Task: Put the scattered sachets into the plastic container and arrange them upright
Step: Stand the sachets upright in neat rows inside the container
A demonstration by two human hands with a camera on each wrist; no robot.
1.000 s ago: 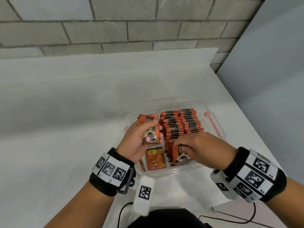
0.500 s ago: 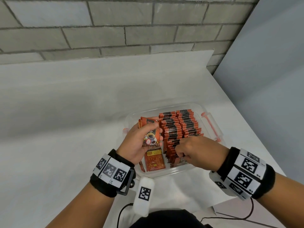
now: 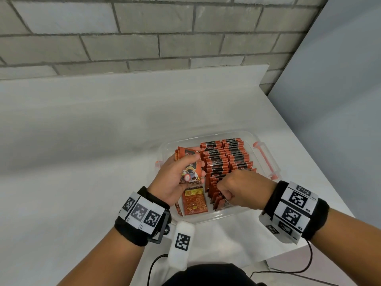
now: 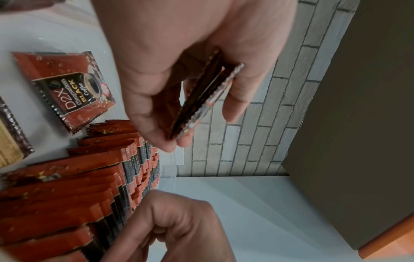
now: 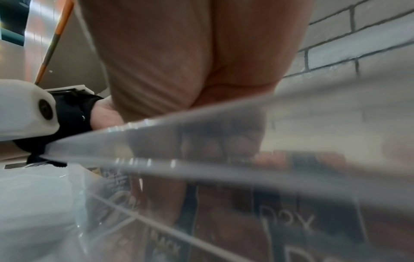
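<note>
A clear plastic container point(image 3: 218, 217) with orange handles point(image 3: 266, 159) stands on the white table. Two full rows of upright orange sachets point(image 3: 224, 157) fill its right part. My left hand point(image 3: 177, 176) hovers over the container's left side and grips a small stack of sachets point(image 3: 190, 170), seen edge-on as the stack point(image 4: 201, 99) in the left wrist view. My right hand point(image 3: 237, 188) is curled down on a sachet at the near end of the middle row point(image 3: 216, 195). One sachet point(image 3: 193, 201) lies flat, back up, on the floor; another flat sachet point(image 4: 71, 88) lies face up.
The table's right edge point(image 3: 321, 172) runs close past the container, with a grey panel point(image 3: 340, 89) beyond. A brick wall point(image 3: 144, 38) stands behind. A white tagged camera unit point(image 3: 181, 244) and cables point(image 3: 288, 271) hang at the near edge. The blurred container rim point(image 5: 224, 141) fills the right wrist view.
My right hand carried a sachet from the container's near end into the middle row and now curls lower among the upright sachets. The left hand kept its stack almost still.
</note>
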